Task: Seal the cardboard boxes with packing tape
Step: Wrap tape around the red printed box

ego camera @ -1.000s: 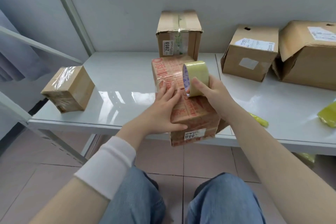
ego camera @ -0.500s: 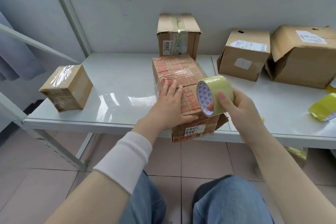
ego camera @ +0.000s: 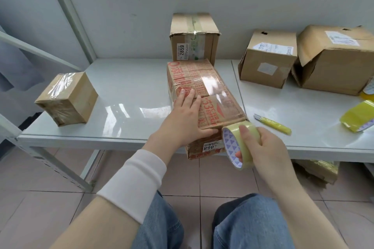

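L fingers (ego camera: 188,97) lie straight and close together, flat on top of the printed box (ego camera: 218,95), tips pointing away from the person. The thumb is spread out to the R along the box's near top edge. L hand (ego camera: 182,121) is palm-down and holds nothing, just presses on the lid. Its wrist runs back and down-left into a white cuff (ego camera: 133,182), w/ bare forearm below.

R fingers (ego camera: 249,134) curl round the tape roll (ego camera: 243,147): index over the outer band, another fingertip hooked at the lower rim by the core. R hand (ego camera: 267,149) grips the roll w/ its printed face turned left, just beside the box's near R corner and out past the worktop's front edge. Can't tell if tape runs from roll to box. R forearm comes in bare from lower right.

The printed box lies lengthwise on the worktop (ego camera: 125,91), its near end overhanging the front edge. It has red lettering, a glossy strip across the top and a "890" sticker on the near face.

Further out:
- Small tape-wrapped box (ego camera: 66,99) sits tilted near the L edge.
- Box labelled "2859" (ego camera: 194,36) stands by the wall, right behind the printed box.
- Two more boxes are at back R, one w/ a shipping label (ego camera: 267,56), and a bigger crumpled one (ego camera: 334,60) beside it.
- Yellow cutter (ego camera: 273,124) lies on the worktop R of the roll.
- 2nd yellow roll (ego camera: 358,117) is at the far R.

Jeans-clad knees (ego camera: 253,222) are over the tiled floor.
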A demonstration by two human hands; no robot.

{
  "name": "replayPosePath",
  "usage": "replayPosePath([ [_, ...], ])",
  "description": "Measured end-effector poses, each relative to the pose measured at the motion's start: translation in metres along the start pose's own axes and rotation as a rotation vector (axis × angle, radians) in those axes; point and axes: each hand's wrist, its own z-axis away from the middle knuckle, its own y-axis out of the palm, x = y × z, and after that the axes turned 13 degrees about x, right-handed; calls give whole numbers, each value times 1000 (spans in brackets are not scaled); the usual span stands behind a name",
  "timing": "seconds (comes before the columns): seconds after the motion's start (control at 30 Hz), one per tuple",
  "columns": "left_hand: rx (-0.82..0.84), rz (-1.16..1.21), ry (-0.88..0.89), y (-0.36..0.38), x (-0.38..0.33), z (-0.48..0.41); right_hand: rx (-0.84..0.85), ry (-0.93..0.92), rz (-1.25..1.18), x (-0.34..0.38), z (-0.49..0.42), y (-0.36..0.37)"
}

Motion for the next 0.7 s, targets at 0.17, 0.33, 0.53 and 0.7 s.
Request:
replayPosePath([
  [0.17,0,11,-3,0,0,-2,11,7,2,-7,-1,7],
  [0.33,-9,18,-3,1,1,-2,-37,1,77,-4,-1,-2],
  [0.53,-47,33,8,5,2,-7,-23,8,69,-14,-3,2],
  [0.7,-247,263,282,28,21,0,-4,12,8,-26,-2,4],
])
